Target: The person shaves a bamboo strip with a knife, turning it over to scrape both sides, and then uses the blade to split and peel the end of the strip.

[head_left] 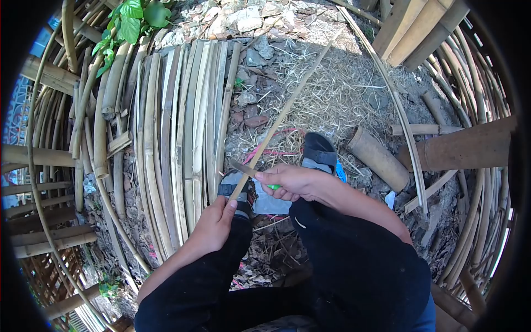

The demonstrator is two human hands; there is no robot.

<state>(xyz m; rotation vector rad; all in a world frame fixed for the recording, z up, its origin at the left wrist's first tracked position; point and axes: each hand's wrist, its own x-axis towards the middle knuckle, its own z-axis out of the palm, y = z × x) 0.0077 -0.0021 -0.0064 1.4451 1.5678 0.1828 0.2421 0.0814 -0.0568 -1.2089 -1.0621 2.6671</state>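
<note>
My left hand [217, 221] is closed around the near end of a long, thin bamboo strip [287, 105], which slants up and away to the right. In my right hand [287, 181] is a knife with a green handle [274, 187], its fingers wrapped round the grip. The knife's dark blade [242, 168] lies across the strip, touching it or just over it, a short way above my left hand. Part of the handle is hidden by my fingers.
Many split bamboo slats [185, 127] lie side by side on the left. A cut bamboo tube [379, 159] rests on the ground at right, near a long bent strip [406, 127]. My sandalled foot [319, 150] stands among pale shavings [348, 94]. Bamboo fencing [481, 72] surrounds the area.
</note>
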